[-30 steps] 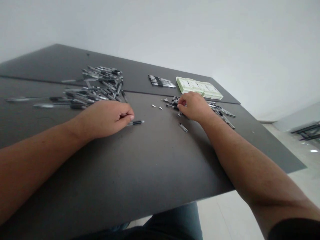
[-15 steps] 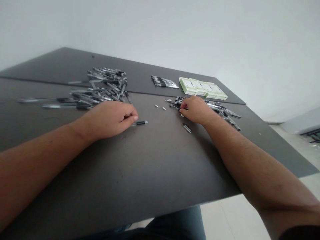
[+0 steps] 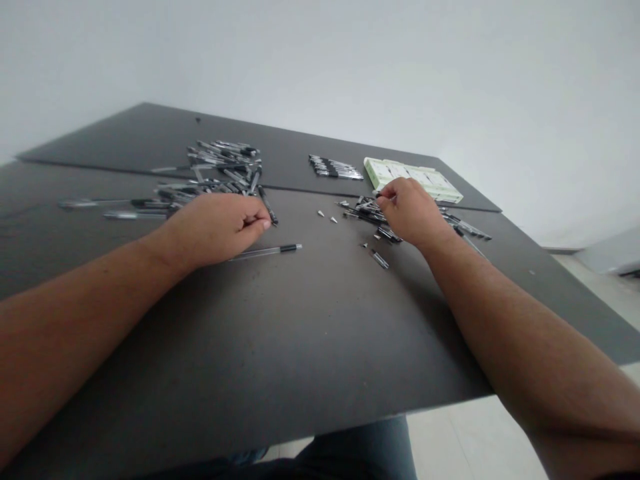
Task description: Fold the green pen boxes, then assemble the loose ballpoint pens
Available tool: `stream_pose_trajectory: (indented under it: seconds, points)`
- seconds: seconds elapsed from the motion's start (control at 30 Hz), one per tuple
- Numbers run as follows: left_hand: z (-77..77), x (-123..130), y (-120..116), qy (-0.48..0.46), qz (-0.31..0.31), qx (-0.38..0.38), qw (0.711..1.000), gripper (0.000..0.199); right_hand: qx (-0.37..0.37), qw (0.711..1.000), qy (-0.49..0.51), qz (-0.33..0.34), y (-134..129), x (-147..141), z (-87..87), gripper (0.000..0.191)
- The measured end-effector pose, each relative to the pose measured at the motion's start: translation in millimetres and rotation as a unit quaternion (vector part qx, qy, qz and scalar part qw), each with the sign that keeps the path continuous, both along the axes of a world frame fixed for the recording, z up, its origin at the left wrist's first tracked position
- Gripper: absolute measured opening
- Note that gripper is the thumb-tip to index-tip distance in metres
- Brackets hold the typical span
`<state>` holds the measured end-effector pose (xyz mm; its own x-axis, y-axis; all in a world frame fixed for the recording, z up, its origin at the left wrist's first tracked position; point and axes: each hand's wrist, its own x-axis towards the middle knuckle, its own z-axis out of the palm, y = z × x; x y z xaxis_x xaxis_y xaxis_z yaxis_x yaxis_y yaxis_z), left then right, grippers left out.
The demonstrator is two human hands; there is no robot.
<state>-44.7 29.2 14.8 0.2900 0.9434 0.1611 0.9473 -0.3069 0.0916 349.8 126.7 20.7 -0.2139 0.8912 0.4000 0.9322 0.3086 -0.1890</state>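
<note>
My left hand (image 3: pixel 225 223) is closed, thumb pressed to the fingers, beside a large heap of pens (image 3: pixel 225 167). One dark pen (image 3: pixel 268 205) ends right at its fingertips, and I cannot tell whether they touch it. Just below the hand a clear pen with a black grip (image 3: pixel 270 251) lies on the table. My right hand (image 3: pixel 410 208) is pinched above a smaller pile of pen parts (image 3: pixel 367 212). Something small and dark shows at its fingertips, too small to name. Small silvery cone tips (image 3: pixel 333 219) and a short clear pen piece (image 3: pixel 380 259) lie nearby.
A neat row of pens (image 3: pixel 335 168) lies toward the back of the grey table (image 3: pixel 280 347). Right of it stand pale green boxes (image 3: pixel 435 181) side by side. A seam crosses the tabletop, and a white wall rises behind it.
My left hand has come away from the black-grip pen, more of which now shows on the table. My right hand has lifted slightly off the pile of parts. The view has shifted a little.
</note>
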Motion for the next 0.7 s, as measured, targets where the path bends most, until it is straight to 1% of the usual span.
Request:
stream_pose_trajectory:
  seconds: [0.07,0.17,0.23,0.33,0.43,0.53,0.7]
  points:
    - [0.2,0,0,-0.001,0.002,0.000,1.000,0.068,-0.017,0.999,0.029,-0.013,-3,-1,2.9,0.028]
    - [-0.9,1,1,0.000,0.000,-0.001,1.000,0.067,-0.049,0.998,0.026,0.008,-5,-6,2.6,0.037]
    - [-1.9,0,1,0.001,-0.004,-0.003,1.000,0.065,-0.065,0.997,-0.009,0.032,-5,-11,0.2,0.040]
    - [-2.4,0,1,-0.003,-0.010,-0.006,1.000,0.063,-0.087,0.989,-0.101,0.059,-3,-15,-2.1,0.036]
    - [-2.4,0,1,-0.008,-0.018,-0.003,1.000,0.061,-0.101,0.979,-0.166,0.055,-3,-14,-1.7,0.033]
    - [-3.0,-1,1,-0.006,-0.029,0.004,1.000,0.058,-0.099,0.976,-0.188,0.035,-3,-12,-2.3,0.036]
    - [-3.8,-1,2,0.005,-0.039,0.010,0.999,0.055,-0.103,0.974,-0.199,0.025,1,-9,-7.4,0.040]
